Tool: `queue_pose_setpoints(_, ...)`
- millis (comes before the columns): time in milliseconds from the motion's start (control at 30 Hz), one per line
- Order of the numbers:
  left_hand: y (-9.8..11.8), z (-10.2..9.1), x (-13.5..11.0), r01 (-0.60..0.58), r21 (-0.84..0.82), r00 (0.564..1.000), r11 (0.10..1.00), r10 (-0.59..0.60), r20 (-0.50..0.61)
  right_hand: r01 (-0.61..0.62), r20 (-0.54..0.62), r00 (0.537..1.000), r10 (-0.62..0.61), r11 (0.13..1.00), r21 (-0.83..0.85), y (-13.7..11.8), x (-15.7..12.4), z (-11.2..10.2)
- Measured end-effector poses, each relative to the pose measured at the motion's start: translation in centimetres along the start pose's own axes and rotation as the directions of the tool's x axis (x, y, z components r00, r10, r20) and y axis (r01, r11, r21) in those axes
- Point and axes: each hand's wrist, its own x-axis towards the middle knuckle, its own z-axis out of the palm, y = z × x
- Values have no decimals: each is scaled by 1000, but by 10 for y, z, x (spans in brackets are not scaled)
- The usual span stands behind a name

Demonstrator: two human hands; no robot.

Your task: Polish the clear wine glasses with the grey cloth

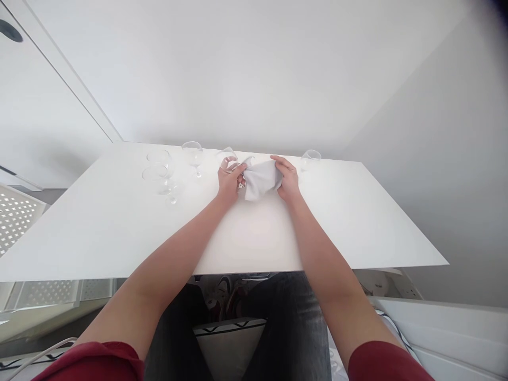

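A clear stemmed glass [227, 157] is gripped in my left hand [230, 181], fingers closed round its bowl above the white table [119, 227]. A pale grey cloth [260, 179] is bunched against the glass. My right hand [286, 179] is closed on the cloth's right side. Both hands are over the far middle of the table.
Three more clear stemmed glasses stand at the far left: one [158, 159], one [159, 181] and one [192, 154]. Another glass [310, 157] stands at the far right beside my right hand. A perforated white crate [16, 214] sits left of the table. White walls are behind.
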Motion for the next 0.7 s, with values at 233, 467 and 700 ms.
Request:
queue_pose_setpoints(233, 2, -1, 4, -119, 50, 983, 992, 124, -134, 189, 222, 972, -83, 837, -513, 5, -3, -16)
queue_pose_setpoints(467, 5, -9, 11, -147, 169, 954, 975, 184, -236, 141, 21, 987, -156, 817, -559, 16, 7, -23)
queue_pose_setpoints(700, -1, -3, 3, -130, 373, 991, 919, 131, 21, 344, 86, 912, -400, 636, -691, 13, 10, -12)
